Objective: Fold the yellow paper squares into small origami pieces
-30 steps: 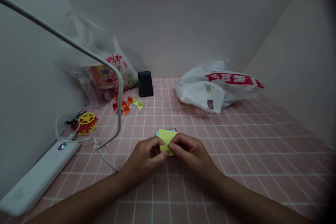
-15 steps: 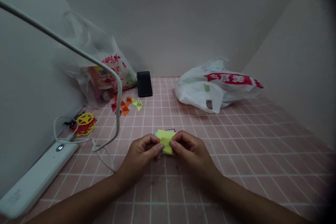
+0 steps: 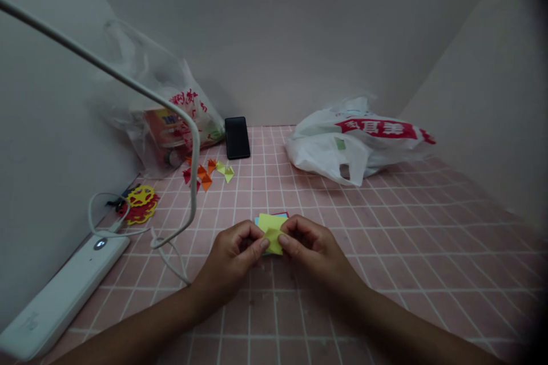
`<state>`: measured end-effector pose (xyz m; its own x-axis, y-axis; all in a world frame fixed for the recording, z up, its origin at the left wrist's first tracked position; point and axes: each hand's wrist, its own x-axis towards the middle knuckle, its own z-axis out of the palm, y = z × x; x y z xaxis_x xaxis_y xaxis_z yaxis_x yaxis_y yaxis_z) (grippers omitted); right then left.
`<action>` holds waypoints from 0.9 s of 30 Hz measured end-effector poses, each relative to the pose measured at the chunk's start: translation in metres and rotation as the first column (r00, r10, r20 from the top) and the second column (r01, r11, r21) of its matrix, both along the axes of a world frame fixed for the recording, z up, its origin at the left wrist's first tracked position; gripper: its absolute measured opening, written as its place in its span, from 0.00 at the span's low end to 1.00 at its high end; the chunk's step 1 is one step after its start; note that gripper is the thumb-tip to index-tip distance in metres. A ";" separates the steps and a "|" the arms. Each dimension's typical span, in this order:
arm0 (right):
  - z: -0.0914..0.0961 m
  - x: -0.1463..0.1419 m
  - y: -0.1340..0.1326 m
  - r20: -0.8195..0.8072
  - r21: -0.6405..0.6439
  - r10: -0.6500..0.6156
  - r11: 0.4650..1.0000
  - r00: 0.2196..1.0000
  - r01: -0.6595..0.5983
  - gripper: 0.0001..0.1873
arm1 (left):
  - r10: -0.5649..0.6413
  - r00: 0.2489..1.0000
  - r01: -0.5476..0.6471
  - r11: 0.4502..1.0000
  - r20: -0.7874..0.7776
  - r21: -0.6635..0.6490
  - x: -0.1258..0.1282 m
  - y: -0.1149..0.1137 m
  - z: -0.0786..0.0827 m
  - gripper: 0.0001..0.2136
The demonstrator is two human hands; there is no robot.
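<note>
A small folded piece of yellow paper (image 3: 273, 238) is pinched between my two hands. My left hand (image 3: 240, 254) has thumb and fingers closed on its left edge. On its right edge, the thumb and forefinger of my right hand (image 3: 314, 245) are pressed together. Just behind and beneath lies a stack of coloured paper squares (image 3: 270, 220), yellow on top with blue and red edges showing. Farther back on the left sit several small folded paper pieces (image 3: 205, 173) in red, orange and yellow.
A black phone (image 3: 237, 138) lies near the back wall. Plastic bags stand left (image 3: 188, 117) and right (image 3: 334, 151) of it. At the left are a white power bank (image 3: 71, 291), a looping white cable (image 3: 194, 165) and yellow and red cut-outs (image 3: 141, 202). Pink tiled tabletop (image 3: 411, 228) underneath.
Between my fingers the small paper has shifted slightly and its upper edge now looks more pointed. Both hands keep their grip in nearly the same place. The view has moved a little.
</note>
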<state>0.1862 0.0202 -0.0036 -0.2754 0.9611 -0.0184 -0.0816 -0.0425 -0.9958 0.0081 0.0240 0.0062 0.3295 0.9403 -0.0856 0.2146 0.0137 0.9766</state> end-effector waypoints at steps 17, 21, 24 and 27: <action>0.000 -0.001 -0.007 0.247 0.153 -0.060 0.988 0.967 0.022 0.12 | -0.052 0.998 0.052 0.999 -0.036 0.006 -0.002 -0.001 0.001 0.11; -0.002 -0.002 -0.008 0.252 0.130 -0.090 0.990 0.964 0.058 0.13 | -0.008 1.000 0.007 1.000 -0.027 -0.017 0.000 -0.001 0.002 0.11; -0.003 -0.003 -0.005 0.179 0.040 -0.083 0.996 0.980 0.078 0.14 | 0.025 0.999 -0.023 0.995 0.022 -0.100 0.001 0.000 0.002 0.11; -0.007 -0.003 -0.002 0.067 -0.093 -0.043 0.994 0.997 0.050 0.14 | 0.019 0.995 -0.001 0.985 0.103 -0.170 0.001 0.002 0.000 0.12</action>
<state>0.1833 0.0182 -0.0103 -0.2257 0.9660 -0.1262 -0.0212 -0.1344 -0.9907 0.0087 0.0256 0.0066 0.3353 0.9184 -0.2099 0.1115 0.1825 0.9769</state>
